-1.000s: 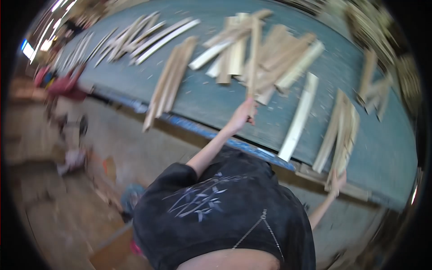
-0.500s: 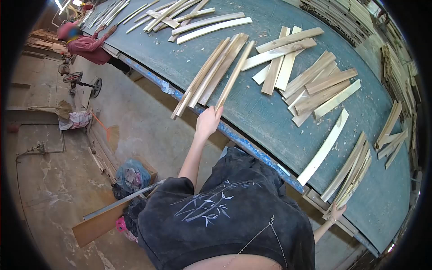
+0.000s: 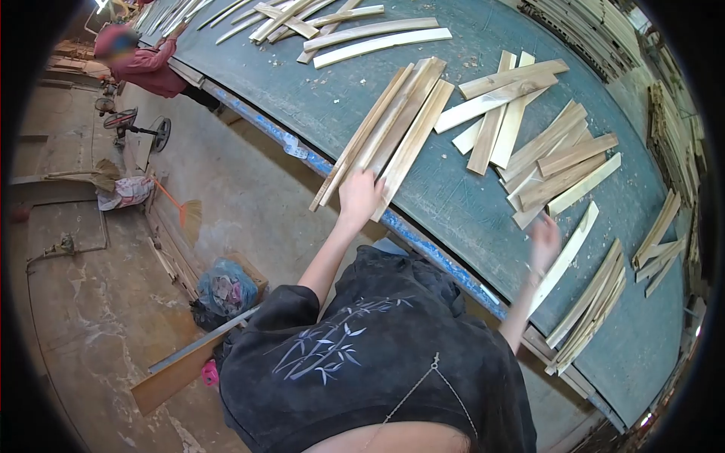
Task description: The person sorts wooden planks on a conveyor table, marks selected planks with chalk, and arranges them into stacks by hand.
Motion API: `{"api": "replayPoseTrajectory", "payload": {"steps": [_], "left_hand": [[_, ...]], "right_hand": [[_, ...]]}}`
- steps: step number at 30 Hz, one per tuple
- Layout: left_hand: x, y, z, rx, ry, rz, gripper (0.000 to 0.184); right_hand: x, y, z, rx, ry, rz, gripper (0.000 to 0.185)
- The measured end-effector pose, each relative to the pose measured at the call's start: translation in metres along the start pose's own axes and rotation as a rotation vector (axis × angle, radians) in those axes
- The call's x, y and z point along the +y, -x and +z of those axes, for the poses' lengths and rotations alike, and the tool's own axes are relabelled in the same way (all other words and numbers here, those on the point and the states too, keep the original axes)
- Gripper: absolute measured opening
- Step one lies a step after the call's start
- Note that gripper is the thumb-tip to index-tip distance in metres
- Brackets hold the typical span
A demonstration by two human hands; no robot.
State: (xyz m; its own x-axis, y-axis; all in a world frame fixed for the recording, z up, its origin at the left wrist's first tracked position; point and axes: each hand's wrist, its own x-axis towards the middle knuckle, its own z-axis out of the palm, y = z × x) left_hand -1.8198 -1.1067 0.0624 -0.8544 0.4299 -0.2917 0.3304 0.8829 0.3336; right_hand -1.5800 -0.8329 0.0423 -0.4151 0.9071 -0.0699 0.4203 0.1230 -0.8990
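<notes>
My left hand [image 3: 361, 198] is closed at the near end of a group of wooden slats [image 3: 402, 113], its fingers curled over them. Just right of it, a light brown slat [image 3: 419, 140] lies flat, its lower end by my thumb. My right hand [image 3: 544, 245] is smeared by motion above the table, beside a long pale slat [image 3: 570, 245]. Its fingertips are close to the lower end of a crossed pile of slats [image 3: 563, 162]; whether they touch it cannot be made out.
The blue-green table [image 3: 453, 204] carries a slat bundle [image 3: 593, 302] at right, crossed slats [image 3: 502, 106] and more slats [image 3: 377, 38] at the far side. A person in a red top [image 3: 147, 72] stands at the far left edge. Bags [image 3: 226, 287] sit on the floor.
My right hand has left the bundle at the right and moved up and left toward the crossed pile. The slat in my left hand has turned from on edge to flat.
</notes>
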Motion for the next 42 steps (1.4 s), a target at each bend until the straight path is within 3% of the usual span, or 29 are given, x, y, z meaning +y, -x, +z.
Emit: {"api": "replayPoseTrajectory", "payload": {"steps": [2, 3, 4, 5, 6, 9, 14, 16, 18, 20, 21, 26, 28, 29, 30, 32, 34, 36, 37, 39, 40, 41, 42], "left_hand": [[-0.004, -0.03, 0.017, 0.417, -0.105, 0.208, 0.056], [0.001, -0.038, 0.02, 0.412, -0.1, 0.208, 0.056], [0.007, -0.046, 0.023, 0.488, -0.317, 0.164, 0.067], [0.01, -0.056, 0.022, 0.567, -0.537, 0.117, 0.08], [0.008, -0.069, 0.023, 0.575, -0.537, 0.119, 0.08], [-0.004, -0.092, 0.021, 0.226, -0.343, -0.015, 0.097], [-0.038, -0.112, 0.004, 0.05, 0.028, 0.048, 0.087], [-0.051, -0.117, -0.002, -0.044, 0.23, 0.114, 0.082], [-0.063, -0.12, -0.018, -0.136, 0.327, 0.078, 0.078], [-0.078, -0.13, -0.027, -0.336, 0.752, 0.061, 0.076], [-0.081, -0.13, -0.032, -0.454, 0.901, -0.043, 0.076], [-0.097, -0.148, -0.048, -0.676, 1.022, -0.09, 0.082], [-0.093, -0.15, -0.064, -0.812, 1.011, -0.063, 0.086], [-0.089, -0.153, -0.061, -0.725, 0.988, -0.01, 0.079], [-0.092, -0.157, -0.053, -0.729, 0.979, -0.005, 0.079], [-0.096, -0.158, -0.038, -0.416, 0.335, 0.25, 0.08], [-0.095, -0.16, -0.026, -0.405, 0.353, 0.184, 0.079], [-0.104, -0.172, -0.005, -0.249, 0.295, 0.138, 0.082], [-0.1, -0.173, -0.003, -0.253, 0.293, 0.147, 0.082], [-0.091, -0.167, 0.001, -0.18, 0.362, -0.01, 0.082], [-0.089, -0.165, -0.003, -0.185, 0.357, -0.004, 0.082], [-0.086, -0.164, -0.011, -0.218, 0.382, -0.004, 0.083], [-0.083, -0.162, -0.02, -0.252, 0.402, -0.005, 0.083]], "right_hand": [[-0.01, -0.005, 0.099, -0.392, -0.329, 0.154, 0.027], [-0.017, -0.002, 0.141, -0.491, -0.406, 0.223, 0.029], [-0.018, -0.001, 0.177, -0.563, -0.416, 0.271, 0.036], [-0.019, 0.002, 0.206, -0.567, -0.37, 0.331, 0.04], [-0.02, 0.004, 0.229, -0.569, -0.327, 0.39, 0.044], [-0.015, 0.007, 0.268, -0.568, -0.424, 0.566, 0.042], [-0.011, 0.012, 0.284, -0.592, -0.416, 0.569, 0.027], [-0.018, 0.011, 0.274, -0.545, -0.159, 0.293, 0.033], [-0.062, 0.02, 0.25, -0.512, -0.333, 0.307, 0.027], [-0.086, 0.024, 0.24, -0.519, -0.439, 0.239, 0.025], [-0.103, 0.024, 0.237, -0.542, -0.373, 0.218, 0.026], [-0.173, 0.037, 0.294, -0.69, -0.366, 0.192, 0.024], [-0.168, 0.047, 0.325, -0.827, -0.126, 0.049, 0.032], [-0.168, 0.052, 0.329, -0.823, 0.117, -0.193, 0.035], [-0.143, 0.054, 0.34, -0.875, 0.159, -0.239, 0.038], [-0.147, 0.056, 0.314, -0.799, 0.138, -0.139, 0.041], [-0.118, 0.043, 0.298, -0.432, 0.233, -0.081, 0.041], [-0.066, 0.02, 0.301, -0.347, 0.11, 0.284, 0.046], [-0.056, 0.02, 0.308, -0.338, 0.109, 0.287, 0.046], [-0.046, 0.027, 0.318, -0.527, -0.543, 0.648, 0.056], [-0.057, 0.037, 0.319, -0.663, -0.488, 0.457, 0.065], [-0.088, 0.057, 0.314, -0.613, -0.456, 0.249, 0.071], [-0.075, 0.071, 0.331, -0.634, -0.412, 0.113, 0.076]]}}
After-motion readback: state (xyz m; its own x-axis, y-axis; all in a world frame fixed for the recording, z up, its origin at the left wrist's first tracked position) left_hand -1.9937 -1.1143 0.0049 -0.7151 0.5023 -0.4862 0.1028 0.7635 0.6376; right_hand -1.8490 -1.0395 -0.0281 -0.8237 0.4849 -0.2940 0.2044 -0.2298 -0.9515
